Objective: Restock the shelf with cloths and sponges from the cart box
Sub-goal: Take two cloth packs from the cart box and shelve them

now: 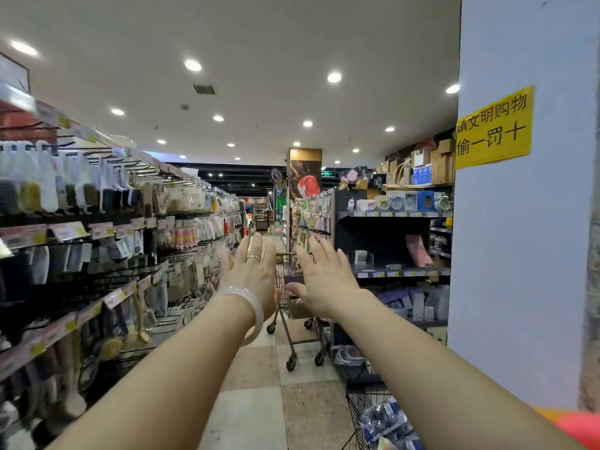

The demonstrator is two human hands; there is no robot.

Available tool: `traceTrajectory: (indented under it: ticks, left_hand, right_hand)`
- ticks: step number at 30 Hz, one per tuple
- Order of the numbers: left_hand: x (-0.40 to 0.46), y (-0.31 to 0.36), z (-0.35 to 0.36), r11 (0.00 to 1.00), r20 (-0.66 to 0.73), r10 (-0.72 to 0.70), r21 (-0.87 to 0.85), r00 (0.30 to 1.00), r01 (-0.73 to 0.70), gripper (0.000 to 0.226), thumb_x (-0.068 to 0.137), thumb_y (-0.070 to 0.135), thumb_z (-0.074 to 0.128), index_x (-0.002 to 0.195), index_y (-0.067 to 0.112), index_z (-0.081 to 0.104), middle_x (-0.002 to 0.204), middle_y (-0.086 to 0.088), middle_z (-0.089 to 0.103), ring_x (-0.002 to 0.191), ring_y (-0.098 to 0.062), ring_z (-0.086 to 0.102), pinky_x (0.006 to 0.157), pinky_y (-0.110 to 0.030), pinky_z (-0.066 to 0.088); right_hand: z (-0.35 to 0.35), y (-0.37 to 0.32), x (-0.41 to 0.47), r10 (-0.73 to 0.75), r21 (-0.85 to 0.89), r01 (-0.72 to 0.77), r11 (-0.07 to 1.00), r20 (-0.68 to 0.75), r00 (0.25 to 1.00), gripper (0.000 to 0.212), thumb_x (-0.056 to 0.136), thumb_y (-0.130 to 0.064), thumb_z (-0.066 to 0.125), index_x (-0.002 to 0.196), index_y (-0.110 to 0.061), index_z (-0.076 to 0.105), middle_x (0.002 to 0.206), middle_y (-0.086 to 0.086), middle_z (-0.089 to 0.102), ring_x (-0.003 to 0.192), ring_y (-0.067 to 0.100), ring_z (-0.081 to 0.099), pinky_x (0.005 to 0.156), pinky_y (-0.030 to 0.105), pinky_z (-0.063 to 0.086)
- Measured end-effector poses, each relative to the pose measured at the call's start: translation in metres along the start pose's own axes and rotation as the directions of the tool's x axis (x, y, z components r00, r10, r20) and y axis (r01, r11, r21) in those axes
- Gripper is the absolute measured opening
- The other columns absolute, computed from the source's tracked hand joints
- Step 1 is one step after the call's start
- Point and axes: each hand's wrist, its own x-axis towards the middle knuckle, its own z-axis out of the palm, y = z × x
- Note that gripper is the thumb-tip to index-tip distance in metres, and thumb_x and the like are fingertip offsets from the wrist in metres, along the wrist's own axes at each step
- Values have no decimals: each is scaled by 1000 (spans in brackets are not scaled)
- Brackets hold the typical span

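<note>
In a store aisle, a person stretches both arms forward at chest height, palms turned down and away, the left hand (pixel 251 274) and the right hand (pixel 319 280) held side by side with a narrow gap between them, fingers straight and spread, gripping nothing. A pale bangle (pixel 250 306) circles the left wrist and a ring (pixel 254 257) sits on one finger of that hand. The shopping cart (pixel 293 306) that apparently carries the stock stands farther down the tiled aisle, well apart from the hands and partly hidden behind them; what looks like a box rests in its basket, though its contents cannot be made out. The cart appears parked mid-aisle, probably so it stays within easy reach of the shelf (pixel 107 300) on the left, where brushes, sponges and packaged cleaning goods hang from pegs above rows of price tags. On the right, a second shelving unit (pixel 394 216) holds small clocks and boxed items, a wire basket (pixel 363 404) of blue-wrapped packs sits on the floor, and a yellow sign (pixel 493 128) is stuck to a white pillar (pixel 519 254). With both hands empty and the cart out of reach, restocking appears not yet begun; the outstretched pose suggests a reach toward the cart.
</note>
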Motion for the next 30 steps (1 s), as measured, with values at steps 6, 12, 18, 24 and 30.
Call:
traceTrajectory:
  ticks: [6, 12, 18, 24, 30]
  left_hand:
    - [58, 3, 24, 1000, 53, -15, 25, 998, 13, 81, 95, 46, 40, 151, 16, -10, 160, -6, -12, 148, -26, -10, 119, -51, 4]
    - [125, 13, 72, 1000, 85, -15, -4, 996, 15, 81, 94, 44, 42, 151, 17, -8, 160, -6, -12, 148, -26, -10, 118, -48, 2]
    - [191, 6, 148, 1000, 140, -10, -8, 990, 11, 83, 94, 43, 44, 151, 15, -9, 160, -6, -12, 147, -25, -12, 117, -51, -2]
    - [277, -27, 229, 999, 219, -9, -47, 976, 20, 87, 93, 45, 46, 151, 17, -12, 159, -4, -15, 148, -25, -10, 118, -48, 0]
    - [393, -75, 305, 999, 266, 21, -50, 964, -8, 87, 92, 44, 47, 152, 17, -10, 160, -5, -13, 148, -26, -9, 118, -48, 3]
  right_hand:
    - [18, 19, 59, -17, -38, 17, 999, -7, 1000, 71, 97, -48, 39, 152, -20, 4, 161, 8, -7, 148, 27, -10, 120, 47, -2]
    - [68, 51, 120, -20, -67, 22, 998, 22, 1000, 73, 96, -48, 39, 152, -18, 2, 161, 9, -5, 148, 28, -9, 120, 46, -2]
    - [138, 72, 189, -10, -36, 14, 999, 99, 995, 71, 96, -48, 41, 151, -20, 6, 161, 7, -5, 148, 27, -8, 120, 48, 0]
    - [224, 79, 280, -4, -39, 10, 999, 159, 987, 74, 95, -51, 39, 152, -19, 5, 161, 8, -4, 148, 27, -6, 120, 47, 1]
    - [300, 83, 402, 29, -33, -22, 999, 227, 973, 74, 95, -51, 40, 152, -19, 5, 161, 7, 0, 148, 27, -4, 120, 48, 3]
